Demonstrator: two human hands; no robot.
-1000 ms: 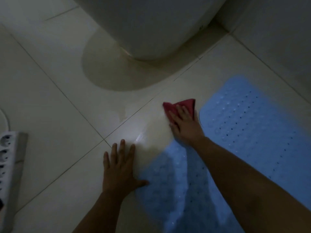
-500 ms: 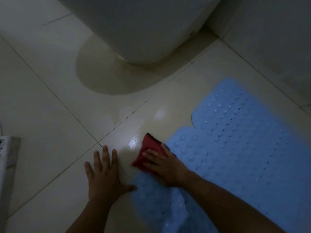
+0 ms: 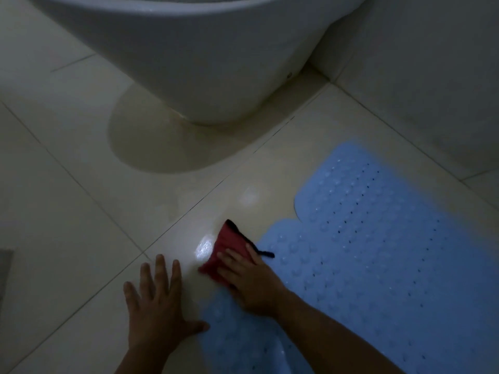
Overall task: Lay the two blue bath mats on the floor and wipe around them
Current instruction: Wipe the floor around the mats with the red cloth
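A right hand [image 3: 251, 282] presses a red cloth [image 3: 225, 251] flat-fingered onto wet tile beside two blue bath mats [image 3: 378, 252] lying near a toilet [image 3: 189, 58], left hand [image 3: 156, 306] spread flat for support; the slick floor could let that bracing palm slide, or the cloth could ruck a mat edge.

Single head-worn view, steeply down and forward, close over the tiled floor [image 3: 67, 238] beside the toilet base [image 3: 202, 63].
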